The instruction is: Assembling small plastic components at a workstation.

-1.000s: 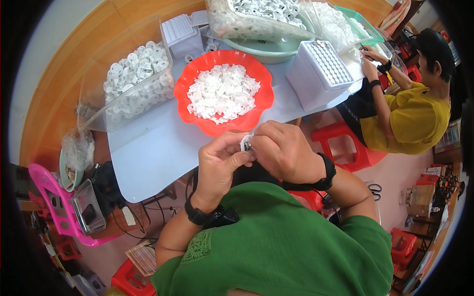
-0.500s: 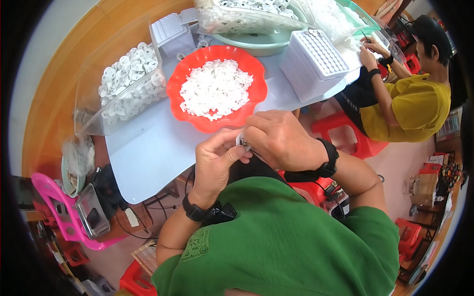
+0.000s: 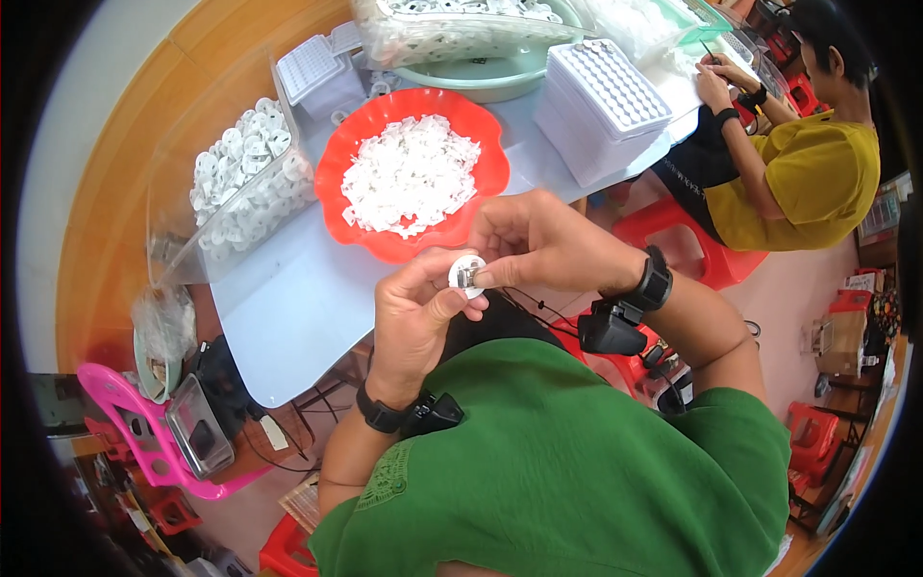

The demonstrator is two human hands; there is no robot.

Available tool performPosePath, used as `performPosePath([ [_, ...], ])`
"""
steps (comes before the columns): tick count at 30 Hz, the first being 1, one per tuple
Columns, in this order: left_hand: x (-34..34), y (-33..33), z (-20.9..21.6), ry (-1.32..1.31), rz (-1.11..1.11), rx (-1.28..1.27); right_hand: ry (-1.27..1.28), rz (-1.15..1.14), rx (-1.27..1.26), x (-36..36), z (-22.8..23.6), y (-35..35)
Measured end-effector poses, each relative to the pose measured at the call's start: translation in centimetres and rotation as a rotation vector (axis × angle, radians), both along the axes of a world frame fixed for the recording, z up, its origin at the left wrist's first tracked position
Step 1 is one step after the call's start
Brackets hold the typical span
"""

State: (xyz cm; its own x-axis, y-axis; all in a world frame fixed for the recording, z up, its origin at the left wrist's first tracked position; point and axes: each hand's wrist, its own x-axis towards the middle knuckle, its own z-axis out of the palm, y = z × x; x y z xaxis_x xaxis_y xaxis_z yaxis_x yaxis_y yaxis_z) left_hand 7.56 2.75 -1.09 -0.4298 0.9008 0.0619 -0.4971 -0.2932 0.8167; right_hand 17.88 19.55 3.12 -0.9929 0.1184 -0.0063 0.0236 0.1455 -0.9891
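Between my two hands is a small round white plastic piece (image 3: pixel 466 273) with metal parts at its centre. My left hand (image 3: pixel 418 300) pinches its left edge between thumb and fingers. My right hand (image 3: pixel 538 245) has its thumb and bent fingers pressed at its right side; whether a further small part is in those fingers is hidden. Just beyond the hands stands a red scalloped bowl (image 3: pixel 331 183), heaped with small flat white pieces (image 3: pixel 411 178). Both hands are held in front of the table's near edge, above my lap.
A clear bin (image 3: pixel 231 236) of round white pieces stands left on the pale blue table (image 3: pixel 279 327). Stacked white trays (image 3: pixel 596 130) are at the right, a green basin (image 3: pixel 481 82) behind. A co-worker in yellow (image 3: pixel 798 183) sits at the right beside a red stool (image 3: pixel 687 240).
My right hand has turned and drawn back slightly, so the round piece's face now shows. The view has shifted a little. My left hand keeps its pinch.
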Motion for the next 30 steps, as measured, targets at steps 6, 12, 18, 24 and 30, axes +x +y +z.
performPosePath([
  [6,0.1,0.3,-0.6,0.122,-0.013,0.021,-0.104,-0.042,-0.246,0.2,-0.9,-0.3],
  [12,-0.1,0.0,-0.8,0.031,0.002,0.030,0.196,-0.228,0.128,0.6,-0.6,-2.0],
  [18,-0.1,0.1,-1.1,0.064,0.021,0.014,0.594,-0.220,0.927,0.9,-0.6,-3.1],
  [24,0.2,0.0,-1.2,0.174,0.069,0.030,0.705,-0.292,0.981,0.5,-1.6,-3.8],
  [30,0.3,-0.3,-0.8,0.265,0.091,-0.057,0.642,-0.304,0.929,0.8,-1.2,-4.5],
])
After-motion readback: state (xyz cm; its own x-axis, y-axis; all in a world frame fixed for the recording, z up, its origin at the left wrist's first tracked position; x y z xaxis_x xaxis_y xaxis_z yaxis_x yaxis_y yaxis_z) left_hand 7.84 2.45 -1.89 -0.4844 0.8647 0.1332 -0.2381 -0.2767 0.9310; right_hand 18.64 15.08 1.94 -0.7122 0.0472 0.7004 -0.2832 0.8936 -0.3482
